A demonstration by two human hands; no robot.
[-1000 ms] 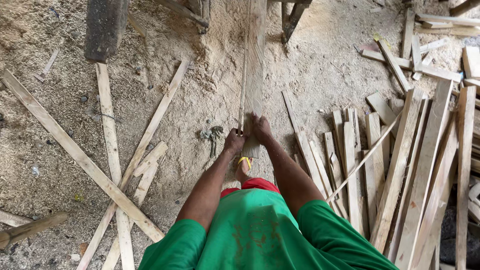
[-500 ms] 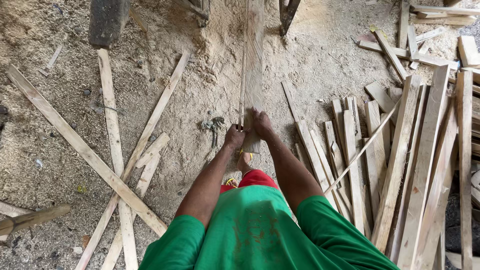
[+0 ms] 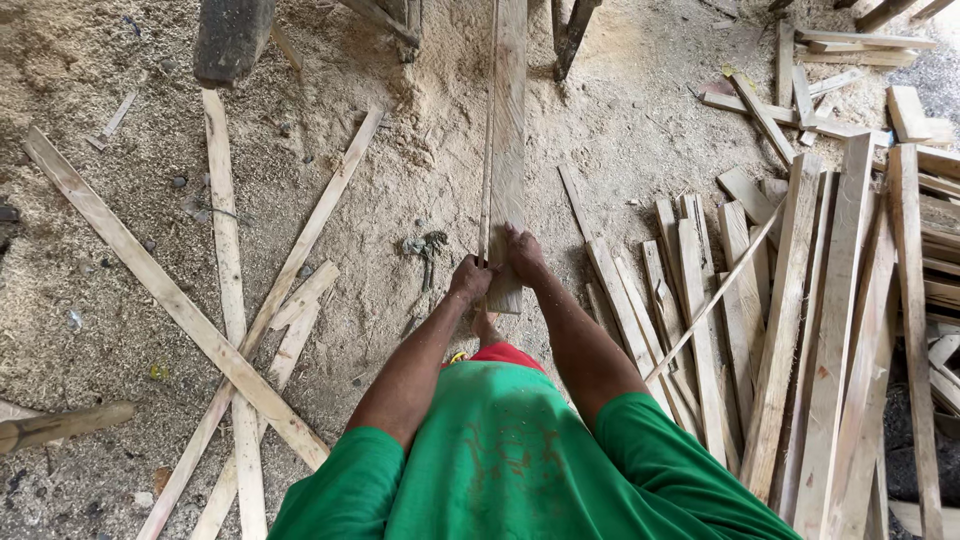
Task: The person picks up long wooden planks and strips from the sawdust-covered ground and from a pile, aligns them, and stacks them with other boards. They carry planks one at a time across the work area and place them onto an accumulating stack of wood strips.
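Left hand: my left hand [image 3: 470,277] is closed in a fist around the thin strip [image 3: 486,180] that runs along the left edge of the plank, gripping it at the near end.
Right hand: my right hand [image 3: 522,252] lies on top of the plank [image 3: 509,120] near its near end, fingers curled down over the wood; it presses and holds the board rather than hanging open.
Plank: a long pale board that runs straight away from me, from my hands up to the dark frame at the top of the view. Its near end sits just past my knuckles.
Strip: narrow, the same length of run as the plank, touching or just beside its left edge; I cannot tell whether it is fully parted from the board.
My body: green shirt [image 3: 500,460] fills the bottom of the view, both forearms stretched forward and close together.
Ground: sawdust-covered floor [image 3: 330,110], pale and loose all round the plank.
Left side: several long slats [image 3: 225,260] lie crossed over each other on the sawdust, well apart from my hands.
Right side: a thick pile of offcut boards [image 3: 830,300] lies mostly lengthwise, near my right arm.
Top left: a dark block [image 3: 232,38] stands at the edge of the view.
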